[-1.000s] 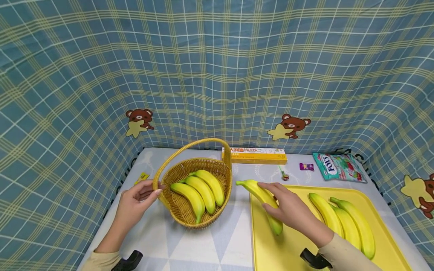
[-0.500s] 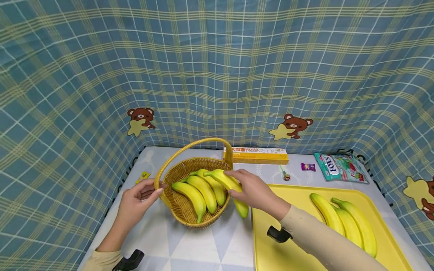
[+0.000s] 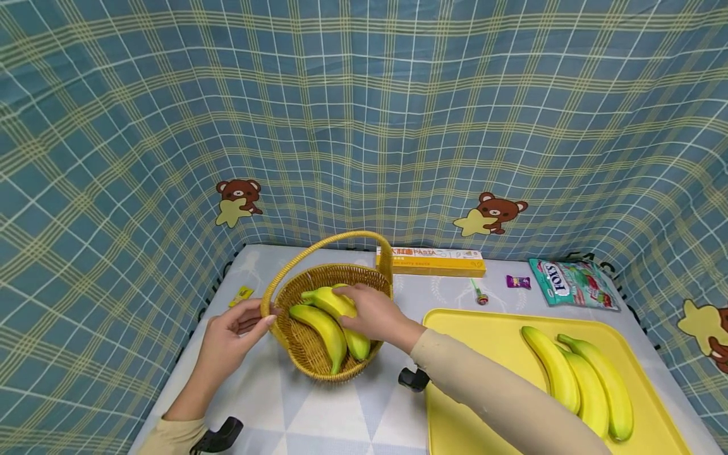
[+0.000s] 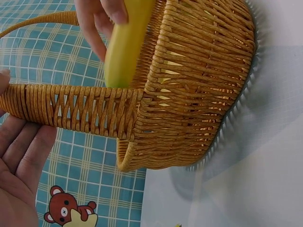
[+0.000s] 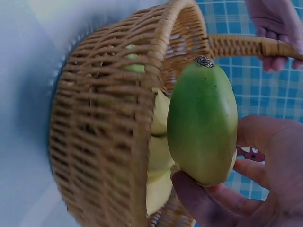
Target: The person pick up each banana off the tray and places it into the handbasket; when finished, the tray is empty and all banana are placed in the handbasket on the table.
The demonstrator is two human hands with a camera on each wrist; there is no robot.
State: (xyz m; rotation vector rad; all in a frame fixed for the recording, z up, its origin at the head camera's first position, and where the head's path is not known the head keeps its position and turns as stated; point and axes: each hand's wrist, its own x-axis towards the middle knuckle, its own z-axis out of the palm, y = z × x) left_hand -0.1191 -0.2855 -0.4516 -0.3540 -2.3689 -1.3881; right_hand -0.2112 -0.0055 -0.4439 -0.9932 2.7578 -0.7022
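My left hand (image 3: 227, 341) holds the left side of the wicker basket's handle (image 3: 287, 268) between thumb and fingers. Over the open basket (image 3: 298, 365), my right hand (image 3: 375, 313) grips a banana (image 3: 327, 299). In the right wrist view, the held banana's green tip (image 5: 201, 118) points at the camera, with thumb and fingers around its sides. Beneath it, several bananas (image 5: 158, 156) lie inside the basket. From the left wrist, the held banana (image 4: 125, 47) shows above the rim. Its far part and some bananas below are hidden by my right hand.
To the right lies a yellow tray (image 3: 455, 325) bearing three bananas (image 3: 588, 385). Behind are a pasta box (image 3: 435, 262), a lollipop (image 3: 480, 296), a purple candy (image 3: 518, 282) and a FOX'S bag (image 3: 571, 284). A yellow wrapped candy (image 3: 241, 295) sits left of the basket.
My right hand has carried the banana leftward from above the tray, past the basket's right rim, to over the bananas inside. My left hand keeps its hold on the handle.
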